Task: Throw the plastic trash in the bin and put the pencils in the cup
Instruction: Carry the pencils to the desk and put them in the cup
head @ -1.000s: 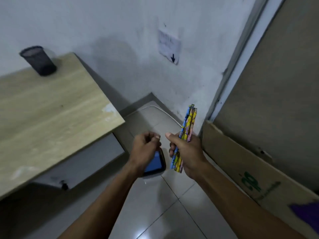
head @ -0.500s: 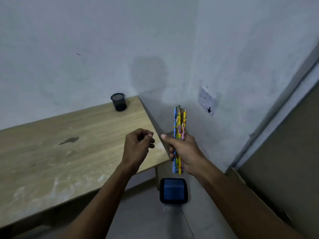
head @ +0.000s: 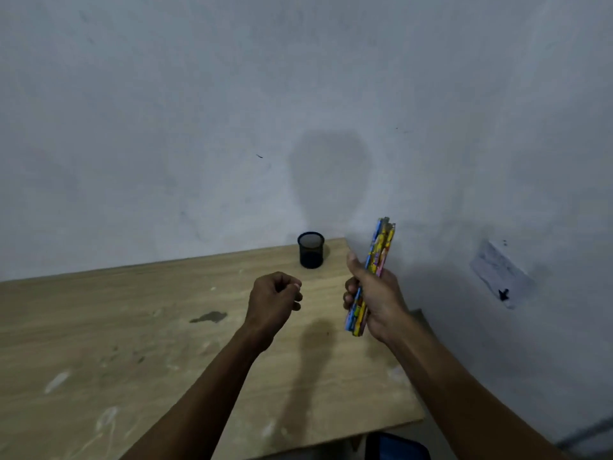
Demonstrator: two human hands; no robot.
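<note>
A bundle of several colourful pencils (head: 379, 252) stands nearly upright in my right hand (head: 376, 298), which grips it around the middle, near the table's right edge. My left hand (head: 275, 298) hovers over the table as a loose fist with nothing visible in it. A black mesh cup (head: 311, 250) stands upright at the table's far right corner against the wall, beyond and between both hands. A dark bin with a blue inside (head: 396, 446) shows partly on the floor below the table's near right corner.
The light wooden table (head: 99, 343) carries a dark stain (head: 209, 317) and pale scuffs. A grey wall rises right behind it. A paper with a black arrow (head: 501, 277) hangs on the wall at the right.
The view has swung up and left from the floor to the table. The cup now lies just ahead of my hands and the bin has dropped to the bottom edge. My grip on the pencils is unchanged.
</note>
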